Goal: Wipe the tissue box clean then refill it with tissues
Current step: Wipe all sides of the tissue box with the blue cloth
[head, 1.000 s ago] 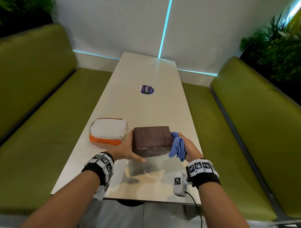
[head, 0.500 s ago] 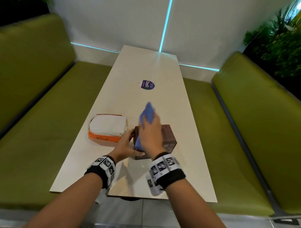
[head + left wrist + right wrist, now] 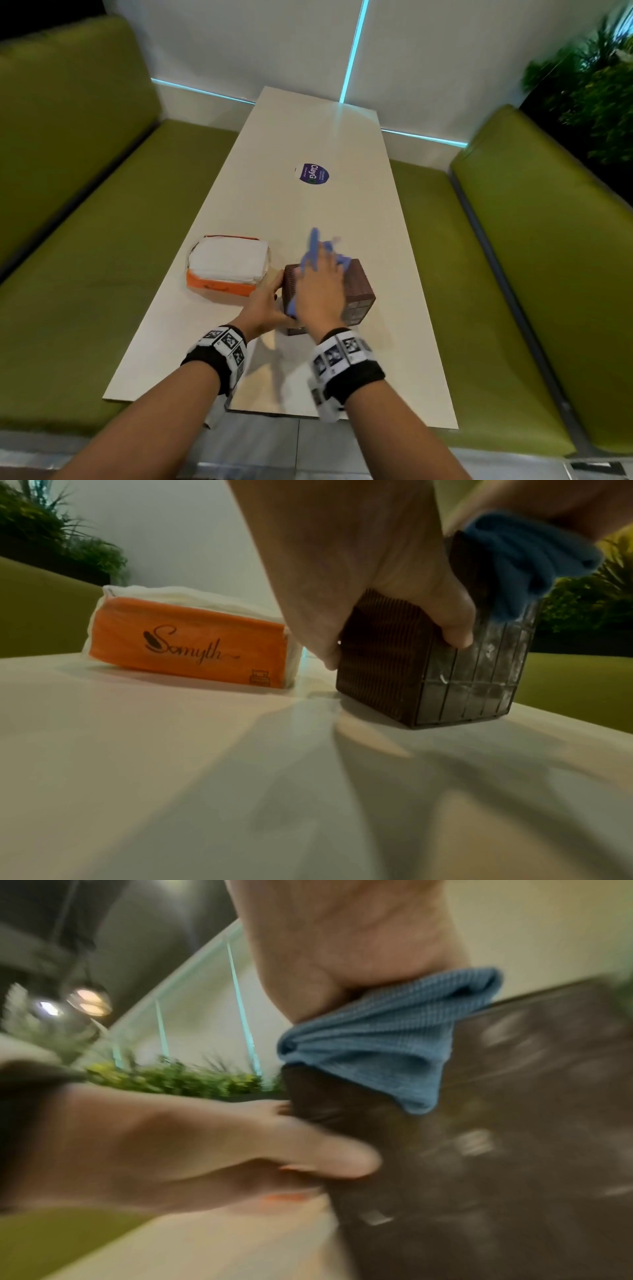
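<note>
Brown and ribbed, the tissue box (image 3: 356, 291) was stood on the pale table (image 3: 308, 212), near its front edge and just right of the orange tissue pack (image 3: 227, 269). The box was steadied by the left hand (image 3: 265, 305), whose thumb was hooked over the near face and whose fingers were wrapped round the left side. A blue cloth (image 3: 313, 250) was pressed onto the top of the box by the right hand (image 3: 320, 291), laid palm down over it; the cloth was seen bunched under the palm in the right wrist view, though whether those fingers were curled or flat could not be told. Green bench seats (image 3: 534, 260) were seen along both sides of the table.
</note>
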Demonstrator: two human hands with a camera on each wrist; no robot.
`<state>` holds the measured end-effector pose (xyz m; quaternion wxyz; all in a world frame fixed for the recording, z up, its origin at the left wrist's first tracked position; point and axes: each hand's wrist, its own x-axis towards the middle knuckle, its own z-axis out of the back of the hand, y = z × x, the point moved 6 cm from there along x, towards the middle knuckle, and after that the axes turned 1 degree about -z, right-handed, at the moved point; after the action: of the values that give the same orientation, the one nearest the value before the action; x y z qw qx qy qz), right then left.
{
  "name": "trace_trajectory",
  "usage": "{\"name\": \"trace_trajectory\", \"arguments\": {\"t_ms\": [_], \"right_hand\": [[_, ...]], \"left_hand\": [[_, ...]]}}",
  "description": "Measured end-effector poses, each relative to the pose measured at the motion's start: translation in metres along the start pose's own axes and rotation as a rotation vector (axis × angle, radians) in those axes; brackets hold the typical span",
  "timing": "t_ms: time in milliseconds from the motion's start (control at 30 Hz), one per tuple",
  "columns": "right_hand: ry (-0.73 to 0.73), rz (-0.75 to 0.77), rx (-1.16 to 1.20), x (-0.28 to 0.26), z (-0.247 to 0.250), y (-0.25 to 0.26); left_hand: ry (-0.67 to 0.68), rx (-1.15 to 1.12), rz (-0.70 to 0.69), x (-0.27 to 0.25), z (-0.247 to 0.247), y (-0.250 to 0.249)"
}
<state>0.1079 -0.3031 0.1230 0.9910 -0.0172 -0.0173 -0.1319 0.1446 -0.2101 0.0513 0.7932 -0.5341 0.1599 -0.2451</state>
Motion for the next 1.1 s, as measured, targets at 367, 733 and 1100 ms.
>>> {"name": "trace_trajectory", "arguments": {"t_ms": [367, 733, 1100], "right_hand": [[0.025, -0.223, 0.028, 0.011, 0.003, -0.079], [-0.013, -0.038, 0.116, 0.021, -0.008, -0.052], [0.018, 0.171, 0.177, -0.003, -0.005, 0.040]], "left_hand": [[0.037, 0.002, 0.059, -0.002, 0.005, 0.004], [0.013, 0.001, 0.073, -0.002, 0.008, 0.006], [-0.076, 0.056, 0.093, -0.006, 0.012, 0.010]]}}
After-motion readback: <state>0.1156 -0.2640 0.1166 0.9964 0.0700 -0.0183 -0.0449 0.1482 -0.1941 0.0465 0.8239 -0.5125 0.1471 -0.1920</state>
